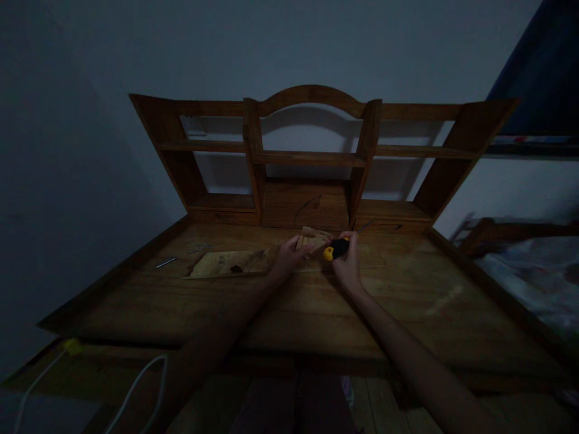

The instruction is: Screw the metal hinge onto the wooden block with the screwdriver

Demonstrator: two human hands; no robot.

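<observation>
My right hand [346, 263] is closed round the black and yellow handle of a screwdriver [338, 248]. Its thin shaft points away to the upper right, and the tip is too dim to make out. My left hand [289, 256] grips a small wooden piece [316, 240] just left of the handle, fingers along its near side. Left of that hand, a flat pale board [233, 263] with a dark knot lies on the wooden desk [312, 307]. The gloom blurs how the small piece and the board meet near my hands.
A shiny metal rod [166, 263] and several small thin pieces [199, 247] lie on the desk's left. A wooden shelf unit [312, 158] stands along the back. A white cable [136, 383] loops at the front left. Bedding [538, 277] shows at the right.
</observation>
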